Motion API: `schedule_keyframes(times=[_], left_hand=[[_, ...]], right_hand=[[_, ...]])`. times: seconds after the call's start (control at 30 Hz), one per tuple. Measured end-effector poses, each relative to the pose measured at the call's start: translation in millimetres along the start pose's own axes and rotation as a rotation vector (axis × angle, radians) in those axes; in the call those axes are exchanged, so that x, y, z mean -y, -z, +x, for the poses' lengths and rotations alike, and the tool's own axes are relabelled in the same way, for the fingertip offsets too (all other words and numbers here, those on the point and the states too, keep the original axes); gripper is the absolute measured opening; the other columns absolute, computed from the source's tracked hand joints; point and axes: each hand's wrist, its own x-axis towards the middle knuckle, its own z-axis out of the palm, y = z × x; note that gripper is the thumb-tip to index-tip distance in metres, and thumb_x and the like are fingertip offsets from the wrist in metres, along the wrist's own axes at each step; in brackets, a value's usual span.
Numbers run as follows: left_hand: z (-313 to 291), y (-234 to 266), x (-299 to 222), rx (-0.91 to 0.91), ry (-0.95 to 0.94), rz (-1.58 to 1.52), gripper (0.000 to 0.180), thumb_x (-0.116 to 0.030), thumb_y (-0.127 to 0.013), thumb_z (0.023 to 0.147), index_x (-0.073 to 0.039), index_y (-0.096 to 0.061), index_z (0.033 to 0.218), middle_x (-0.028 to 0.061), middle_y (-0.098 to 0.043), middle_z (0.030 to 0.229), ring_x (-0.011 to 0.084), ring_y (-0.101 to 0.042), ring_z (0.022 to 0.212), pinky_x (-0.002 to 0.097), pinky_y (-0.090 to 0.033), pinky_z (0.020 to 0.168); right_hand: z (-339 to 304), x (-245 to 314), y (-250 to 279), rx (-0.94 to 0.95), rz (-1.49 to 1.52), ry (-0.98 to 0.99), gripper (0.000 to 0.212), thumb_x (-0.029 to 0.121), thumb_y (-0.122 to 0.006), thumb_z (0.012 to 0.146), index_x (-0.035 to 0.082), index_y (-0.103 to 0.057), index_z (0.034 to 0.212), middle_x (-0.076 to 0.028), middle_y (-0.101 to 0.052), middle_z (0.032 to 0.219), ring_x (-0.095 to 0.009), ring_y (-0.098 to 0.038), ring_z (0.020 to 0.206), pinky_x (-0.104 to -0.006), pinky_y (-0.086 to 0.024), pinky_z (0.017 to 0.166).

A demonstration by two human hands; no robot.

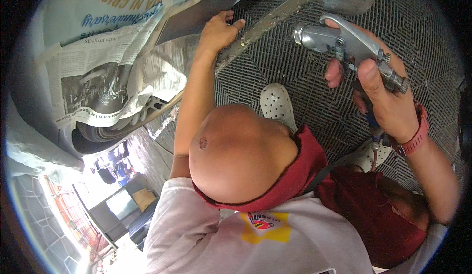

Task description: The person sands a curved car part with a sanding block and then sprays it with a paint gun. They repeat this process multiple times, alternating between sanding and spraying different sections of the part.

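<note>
Nearest, the right hand [388, 97] is clenched round the grip of a silver metal spray gun [344, 45], fingers at its long trigger lever, holding it above the dark grated floor [295, 77]. The gun looks rigid, smooth and fairly heavy, so the handle below the body seems the sure hold. Farther off, the left hand [219, 30] lies open, fingers resting on the grey car panel edge [196, 15] beside taped newspaper masking [113, 62].
</note>
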Motion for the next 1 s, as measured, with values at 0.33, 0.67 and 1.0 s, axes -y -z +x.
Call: schedule_keyframes(times=[0.33,0.67,1.0], left_hand=[[-22,-16,57,-0.036,0.126,-0.008,0.075,-0.047,-0.074,0.089,-0.002,-0.056,0.146,0.0249,-0.059,0.144,0.0395,-0.056,0.135,0.0440,-0.043,0.114],[-88,70,24,-0.263,0.056,-0.214,0.052,-0.035,-0.076,0.092,0.001,-0.069,0.128,0.0171,-0.075,0.117,0.0248,-0.071,0.104,0.0359,-0.053,0.093],[-96,80,-15,-0.275,0.026,-0.214,0.053,-0.031,-0.078,0.091,0.002,-0.065,0.131,0.0170,-0.071,0.127,0.0257,-0.072,0.105,0.0359,-0.055,0.092]], right_hand=[[-2,5,-2,-0.028,0.099,-0.036,0.067,0.054,-0.059,0.102,0.004,-0.053,0.146,-0.003,-0.071,0.093,-0.008,-0.066,0.084,-0.0184,-0.044,0.051],[1,4,0,0.009,0.019,-0.006,0.081,0.067,-0.050,0.100,0.004,-0.049,0.151,-0.006,-0.069,0.094,-0.009,-0.066,0.083,-0.0176,-0.045,0.049],[3,-1,-1,0.007,0.048,-0.012,0.075,0.061,-0.055,0.101,0.002,-0.052,0.147,-0.006,-0.070,0.094,-0.010,-0.066,0.084,-0.0194,-0.047,0.055]])
